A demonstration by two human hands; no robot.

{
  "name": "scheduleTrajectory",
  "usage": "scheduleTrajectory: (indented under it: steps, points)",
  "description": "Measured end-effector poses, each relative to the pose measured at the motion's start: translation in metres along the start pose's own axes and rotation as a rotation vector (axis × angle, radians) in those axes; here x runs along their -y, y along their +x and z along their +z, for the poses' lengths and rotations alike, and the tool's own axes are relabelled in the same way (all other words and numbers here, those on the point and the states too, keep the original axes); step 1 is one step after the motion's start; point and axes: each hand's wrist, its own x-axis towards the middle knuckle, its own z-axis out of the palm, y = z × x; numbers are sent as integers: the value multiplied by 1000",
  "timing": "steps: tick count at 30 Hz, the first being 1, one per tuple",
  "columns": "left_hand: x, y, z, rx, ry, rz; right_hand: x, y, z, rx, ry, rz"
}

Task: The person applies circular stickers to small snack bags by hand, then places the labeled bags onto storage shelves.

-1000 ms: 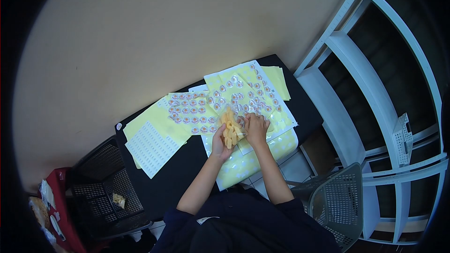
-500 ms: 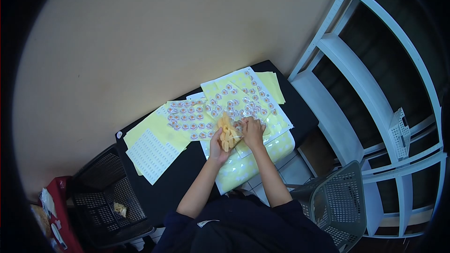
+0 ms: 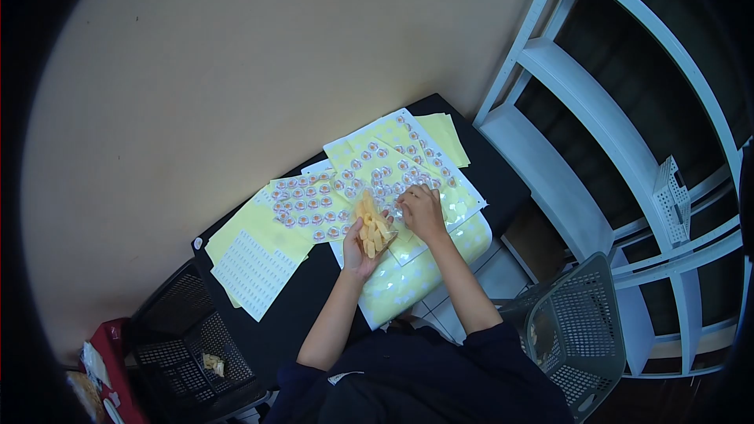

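A clear bag of pale yellow sticks (image 3: 374,229) rests in my left hand (image 3: 360,254), whose fingers wrap round its lower left side. Just right of the bag is my right hand (image 3: 421,208), its fingers bent and pinched together over the stickers. Whatever those fingertips hold is too small to make out. Around and behind both hands, round stickers with orange centres (image 3: 381,174) lie in loose groups on yellow sheets (image 3: 345,159).
A white printed label sheet (image 3: 253,271) lies at the left of the black table (image 3: 290,330). Dark crate (image 3: 188,345) stands lower left, with a small bag inside. A grey-green basket (image 3: 585,330) is at right, beside white shelving (image 3: 581,102) holding a small white basket (image 3: 672,200).
The view has shifted and tilted slightly. My right hand has drawn away from the bag, leaving a wider gap. My left hand still holds the bag.
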Motion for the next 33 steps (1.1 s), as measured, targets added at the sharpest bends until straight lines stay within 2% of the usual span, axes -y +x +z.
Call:
scheduleTrajectory:
  steps: [1, 8, 10, 14, 22, 29, 33]
  points:
    - [0, 0, -1, -2, 0, -1, 1, -1, -2, 36, 7, -91]
    - [-2, 0, 0, 17, 3, -10, 17, 7, -6, 65, -53, -6]
    - [-2, 0, 0, 25, 6, -6, 14, 8, 0, -25, -60, -52]
    - [-2, -1, 0, 12, 24, -2, 4, 6, 6, 39, -63, -116]
    - [-1, 2, -5, 31, 11, -6, 17, 8, 0, 110, -153, 64]
    - [0, 5, -12, 31, -34, -9, 17, 2, 13, 45, -225, 29]
    - [-1, 1, -4, 10, 5, -5, 8, 7, 11, 145, -108, 181]
